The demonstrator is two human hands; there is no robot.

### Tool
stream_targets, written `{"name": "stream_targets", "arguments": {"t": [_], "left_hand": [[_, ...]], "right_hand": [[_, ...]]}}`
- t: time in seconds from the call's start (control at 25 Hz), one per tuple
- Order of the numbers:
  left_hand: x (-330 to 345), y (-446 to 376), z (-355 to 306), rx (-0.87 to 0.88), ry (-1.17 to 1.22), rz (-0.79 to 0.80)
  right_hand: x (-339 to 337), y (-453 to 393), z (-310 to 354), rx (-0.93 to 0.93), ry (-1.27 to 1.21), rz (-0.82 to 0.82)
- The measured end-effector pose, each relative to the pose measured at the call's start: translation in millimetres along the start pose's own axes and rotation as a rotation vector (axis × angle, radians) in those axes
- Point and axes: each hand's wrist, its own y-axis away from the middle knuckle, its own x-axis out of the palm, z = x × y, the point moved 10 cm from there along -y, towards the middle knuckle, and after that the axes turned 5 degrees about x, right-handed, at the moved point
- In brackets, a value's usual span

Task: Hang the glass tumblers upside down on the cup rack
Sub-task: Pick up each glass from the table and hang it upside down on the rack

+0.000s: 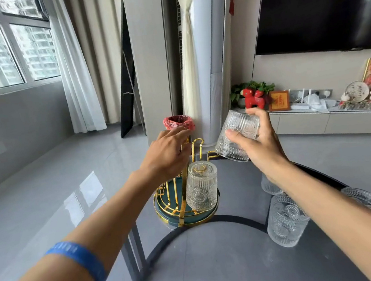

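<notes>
A gold wire cup rack (183, 202) on a round green base stands at the far left of the grey table (220, 265). One ribbed glass tumbler (201, 185) hangs upside down on a front prong. My left hand (167, 154) grips the top of the rack. My right hand (257, 140) holds a second tumbler (236, 136) tilted mouth-down, just right of and above the rack's free prongs (200, 144). Three more tumblers stand on the table at right: one (284, 219) near me, one (364, 199) by my forearm, one (269, 186) partly hidden behind my wrist.
The table's left edge lies close to the rack, with glossy grey floor beyond. A red-lined bin (178, 122) stands behind the rack. A white column unit (212, 66), a TV (322, 4) and a low cabinet with ornaments (317, 109) are at the back right.
</notes>
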Motion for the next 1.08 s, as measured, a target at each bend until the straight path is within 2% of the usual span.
{"name": "stream_targets", "arguments": {"t": [0.12, 0.24, 0.4, 0.56, 0.68, 0.88, 1.08], "left_hand": [[23, -20, 18, 0.06, -0.034, 0.07], [17, -27, 20, 0.141, 0.008, -0.008], [13, -29, 28, 0.12, 0.012, -0.043], [12, -26, 30, 0.099, 0.019, -0.033], [14, -28, 30, 0.09, 0.034, -0.02], [17, -23, 28, 0.06, 0.083, -0.049], [21, -19, 24, -0.048, 0.157, -0.024]], "right_hand": [[27, -23, -11, -0.13, 0.154, 0.067], [43, -33, -27, -0.177, 0.152, 0.104], [62, -29, -38, -0.237, 0.243, 0.201], [81, -21, -80, -0.179, 0.308, 0.295], [84, -19, -96, -0.137, 0.286, 0.294], [86, -18, -101, -0.117, 0.258, 0.285], [70, -1, -93, -0.063, 0.19, 0.275]]}}
